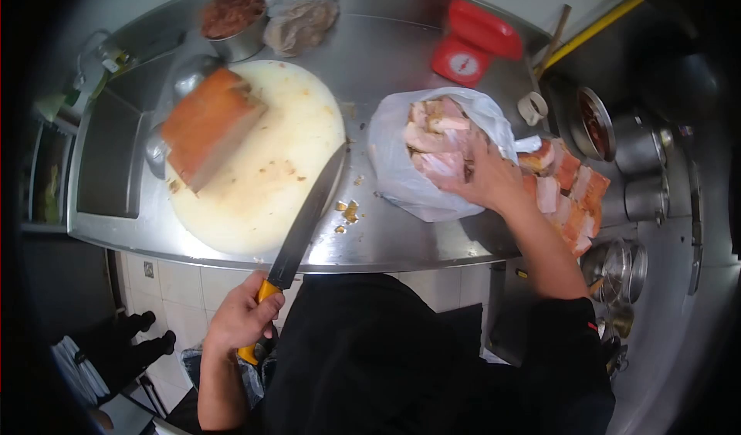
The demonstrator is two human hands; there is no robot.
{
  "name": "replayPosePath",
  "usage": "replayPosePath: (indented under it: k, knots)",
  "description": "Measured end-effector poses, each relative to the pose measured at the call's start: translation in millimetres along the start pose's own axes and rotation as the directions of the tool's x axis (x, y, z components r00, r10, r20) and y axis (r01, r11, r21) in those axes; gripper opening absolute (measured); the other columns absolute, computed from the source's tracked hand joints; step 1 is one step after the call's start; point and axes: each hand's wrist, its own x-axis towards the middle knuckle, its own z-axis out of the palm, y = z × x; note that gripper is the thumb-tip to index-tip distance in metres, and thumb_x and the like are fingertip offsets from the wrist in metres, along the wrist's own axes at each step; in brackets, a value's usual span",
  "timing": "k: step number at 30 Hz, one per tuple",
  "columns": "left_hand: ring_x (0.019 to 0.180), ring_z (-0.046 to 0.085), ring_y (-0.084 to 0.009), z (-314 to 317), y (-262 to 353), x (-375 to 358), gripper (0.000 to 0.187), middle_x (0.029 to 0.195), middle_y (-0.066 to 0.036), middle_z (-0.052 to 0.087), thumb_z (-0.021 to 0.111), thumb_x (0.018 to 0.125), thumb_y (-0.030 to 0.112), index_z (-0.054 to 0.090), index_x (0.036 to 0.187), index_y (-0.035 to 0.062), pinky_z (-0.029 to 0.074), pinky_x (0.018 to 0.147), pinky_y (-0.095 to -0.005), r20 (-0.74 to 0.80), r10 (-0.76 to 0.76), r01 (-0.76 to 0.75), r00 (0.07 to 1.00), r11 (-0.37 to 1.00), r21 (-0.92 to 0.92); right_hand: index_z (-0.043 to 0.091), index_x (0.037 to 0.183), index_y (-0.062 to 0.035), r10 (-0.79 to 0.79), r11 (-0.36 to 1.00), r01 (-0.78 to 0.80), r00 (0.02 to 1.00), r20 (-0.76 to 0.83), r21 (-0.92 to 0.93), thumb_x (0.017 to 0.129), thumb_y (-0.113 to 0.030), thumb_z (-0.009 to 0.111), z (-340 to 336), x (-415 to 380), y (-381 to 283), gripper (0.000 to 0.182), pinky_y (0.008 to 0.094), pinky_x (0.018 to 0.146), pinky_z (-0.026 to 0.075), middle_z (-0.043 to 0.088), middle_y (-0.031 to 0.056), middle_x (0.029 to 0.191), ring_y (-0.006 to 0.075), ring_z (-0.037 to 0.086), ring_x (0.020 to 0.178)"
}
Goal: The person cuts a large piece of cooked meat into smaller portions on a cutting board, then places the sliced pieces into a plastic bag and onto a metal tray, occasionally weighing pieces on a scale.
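My left hand (241, 315) is wrapped round the yellow handle of a large knife (310, 215), whose blade points up across the right edge of a round white cutting board (270, 196). A big block of meat with an orange-brown surface (204, 126) lies on the board's left side. At the mouth of a white plastic bag (386, 149) holding pale meat pieces (436, 134), my right hand (482, 174) rests on the meat, its fingertips partly hidden. More cut meat pieces (571, 196) are heaped right of the bag.
A red scale (463, 57) and a white cup (532, 108) stand behind the bag. A metal bowl of meat (235, 30) and a crumpled bag (301, 26) sit at the back left. The sink (112, 153) is far left; pots (641, 145) stand at right. Another person's legs (143, 338) show lower left.
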Motion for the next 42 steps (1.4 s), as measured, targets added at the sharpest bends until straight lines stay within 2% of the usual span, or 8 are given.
replayPosePath:
  k: [7, 10, 13, 17, 26, 35, 39, 42]
  knots:
    - [0.053, 0.057, -0.0096, -10.3, -15.7, -19.2, 0.030, 0.071, 0.000, 0.057, 0.062, 0.101, 0.022, 0.058, 0.124, 0.0029, 0.047, 0.052, -0.0266, -0.085, 0.009, -0.012, 0.996, 0.999, -0.039, 0.058, 0.137, -0.0048, -0.440, 0.897, 0.434, 0.896, -0.062, -0.087, 0.081, -0.032, 0.082, 37.7, 31.8, 47.7, 0.067, 0.0500, 0.107, 0.046, 0.058, 0.0225, 0.137, 0.0433, 0.052, 0.130]
    - [0.053, 0.057, -0.0099, -20.2, -33.4, -29.3, 0.030, 0.071, 0.000, 0.057, 0.062, 0.101, 0.022, 0.057, 0.123, 0.0022, 0.047, 0.052, -0.0269, -0.123, -0.019, 0.015, 0.992, 0.999, -0.033, 0.064, 0.128, -0.0031, -0.261, 0.965, 0.261, 0.959, -0.112, -0.014, 0.080, -0.031, 0.082, -33.7, 3.7, -35.7, 0.058, 0.0497, 0.107, 0.046, 0.059, 0.0215, 0.133, 0.0433, 0.053, 0.127]
    - [0.053, 0.057, -0.0098, -20.8, -52.5, -56.3, 0.030, 0.071, 0.000, 0.057, 0.063, 0.101, 0.022, 0.057, 0.122, 0.0013, 0.047, 0.052, -0.0269, -0.185, -0.055, 0.031, 0.981, 0.991, -0.132, 0.063, 0.127, -0.0019, -0.587, 0.809, 0.580, 0.805, -0.091, -0.094, 0.080, -0.031, 0.082, -51.2, 13.8, -103.9, 0.059, 0.0489, 0.109, 0.044, 0.060, 0.0213, 0.132, 0.0428, 0.053, 0.128]
    - [0.053, 0.056, -0.0092, -13.9, -90.2, -97.1, 0.030, 0.072, 0.000, 0.057, 0.063, 0.101, 0.020, 0.056, 0.123, 0.0002, 0.047, 0.052, -0.0267, -0.379, -0.090, -0.030, 0.921, 0.953, -0.300, 0.054, 0.141, -0.0030, -0.874, 0.442, 0.897, 0.429, -0.228, -0.009, 0.076, -0.040, 0.085, -38.0, 33.4, -262.8, 0.081, 0.0486, 0.115, 0.039, 0.053, 0.0225, 0.143, 0.0415, 0.048, 0.136]
    - [0.062, 0.066, -0.0143, 6.5, -147.2, -122.4, 0.057, 0.084, -0.007, 0.066, 0.062, 0.100, 0.037, 0.047, 0.143, 0.0027, 0.054, 0.057, -0.0323, -0.516, -0.261, 0.010, 0.816, 0.899, -0.439, 0.031, 0.158, -0.0007, -0.925, 0.302, 0.920, 0.218, -0.312, -0.251, 0.063, -0.047, 0.090, 11.0, 101.9, -343.0, 0.121, 0.0557, 0.123, 0.023, 0.041, 0.0263, 0.156, 0.0477, 0.030, 0.148]
    - [0.087, 0.068, -0.0437, 14.2, -154.3, -98.0, 0.036, 0.087, -0.025, 0.067, 0.056, 0.097, 0.025, 0.049, 0.119, -0.0018, 0.052, 0.080, -0.0524, -0.714, 0.119, -0.224, 0.690, 0.973, -0.054, 0.045, 0.140, 0.0040, -0.847, 0.532, 0.814, 0.509, -0.155, -0.236, 0.067, -0.040, 0.084, -2.4, 78.9, -350.6, 0.093, 0.0496, 0.107, 0.045, 0.055, 0.0303, 0.132, 0.0458, 0.055, 0.125]
    - [0.090, 0.068, -0.0445, 10.3, -130.2, -95.2, 0.034, 0.090, -0.027, 0.068, 0.056, 0.094, 0.021, 0.050, 0.116, -0.0043, 0.052, 0.081, -0.0533, -0.653, 0.116, -0.216, 0.748, 0.973, -0.074, 0.053, 0.128, 0.0066, -0.921, 0.370, 0.907, 0.386, -0.046, 0.200, 0.073, -0.034, 0.080, 15.0, 117.7, -345.8, 0.073, 0.0482, 0.101, 0.049, 0.065, 0.0307, 0.114, 0.0479, 0.063, 0.112]
    - [0.095, 0.068, -0.0458, 6.9, -113.4, -106.8, 0.035, 0.093, -0.029, 0.069, 0.056, 0.091, 0.016, 0.051, 0.118, -0.0054, 0.051, 0.083, -0.0538, -0.603, 0.108, -0.197, 0.790, 0.977, -0.083, 0.058, 0.125, 0.0002, -0.908, 0.352, 0.934, 0.356, -0.220, 0.058, 0.068, -0.026, 0.080, 31.0, 135.2, -334.3, 0.067, 0.0485, 0.097, 0.050, 0.066, 0.0247, 0.115, 0.0468, 0.063, 0.108]
